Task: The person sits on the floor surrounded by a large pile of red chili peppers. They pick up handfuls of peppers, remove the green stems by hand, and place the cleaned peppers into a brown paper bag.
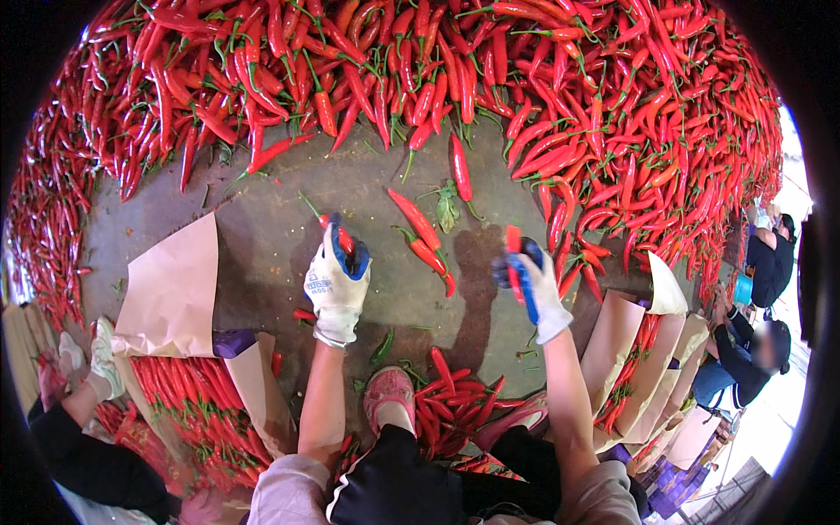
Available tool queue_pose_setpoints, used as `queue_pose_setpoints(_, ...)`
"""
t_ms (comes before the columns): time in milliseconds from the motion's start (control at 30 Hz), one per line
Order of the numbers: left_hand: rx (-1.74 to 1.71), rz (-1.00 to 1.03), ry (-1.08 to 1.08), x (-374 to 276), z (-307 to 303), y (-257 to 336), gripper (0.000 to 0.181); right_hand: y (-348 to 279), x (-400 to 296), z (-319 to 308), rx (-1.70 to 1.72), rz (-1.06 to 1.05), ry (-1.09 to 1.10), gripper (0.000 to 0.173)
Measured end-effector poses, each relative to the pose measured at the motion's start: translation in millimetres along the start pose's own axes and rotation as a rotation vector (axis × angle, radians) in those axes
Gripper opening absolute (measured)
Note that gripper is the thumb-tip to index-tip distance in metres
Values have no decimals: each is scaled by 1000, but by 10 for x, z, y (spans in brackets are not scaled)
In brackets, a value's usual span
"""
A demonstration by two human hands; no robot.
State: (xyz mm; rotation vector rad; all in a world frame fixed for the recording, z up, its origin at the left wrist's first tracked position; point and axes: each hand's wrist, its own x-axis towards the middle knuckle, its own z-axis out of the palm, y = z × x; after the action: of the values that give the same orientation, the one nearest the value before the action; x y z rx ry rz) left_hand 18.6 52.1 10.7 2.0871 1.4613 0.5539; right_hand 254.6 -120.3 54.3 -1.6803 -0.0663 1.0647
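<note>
My left hand [339, 275], in a white knit glove with a blue coated palm, is closed around a red chili pepper [323, 218] whose green stem points up and left. My right hand [533, 279], gloved the same way and slightly blurred, grips another red chili pepper [514, 262], held roughly upright. On the floor between the hands lie two more chilies [423, 252] near a green leaf [447, 209]. A huge heap of red chilies [420, 59] rises in front. Between my feet is a small pile of chilies [453, 403].
Paper-lined crates of chilies stand at left [197, 394] and right [630, 367]. A pink shoe [390, 394] rests by the small pile. A person's black-clothed leg [98, 453] is at far left. Two people [771, 262] [741, 367] sit at far right, near a blue container [743, 289].
</note>
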Motion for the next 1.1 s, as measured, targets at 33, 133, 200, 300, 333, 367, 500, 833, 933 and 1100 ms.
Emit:
queue_pose_setpoints(33, -29, -21, 37, -4, -23, 20, 62, -34, -55, -100, 119, 69, 85, 24)
queue_pose_setpoints(133, -85, -151, -50, -38, -93, 24, 65, 100, 8, -424, 26, -99, 86, 26)
queue_pose_setpoints(200, -50, -122, -7, -46, -131, 7, 60, 105, 1, -335, -454, -281, 72, 33)
queue_pose_setpoints(300, 29, -52, 88, 0, -156, 1, 48, -228, 39, 204, -1230, -822, -170, 52)
queue_pose_setpoints(333, 14, -100, 90, 22, -141, -44, 43, -343, 98, 420, -1370, -841, -291, 53)
queue_pose_setpoints(367, -5, -86, 125, 46, -144, -109, 42, -413, 162, 600, -1493, -910, -372, 53)
queue_pose_setpoints(500, -62, -160, 83, 136, -121, -219, 49, -295, 614, 842, -1666, -1041, -546, 49)
queue_pose_setpoints(833, -362, -293, -91, 110, -194, -224, 57, -421, 209, 332, -846, -660, -330, 50)
queue_pose_setpoints(933, -976, -543, -172, -11, -186, -187, 50, -153, 80, 288, -386, -440, -285, 43)
queue_pose_setpoints(1100, -1327, -754, -213, -225, -171, -198, 42, 3, -60, 698, -1016, -463, -244, 58)
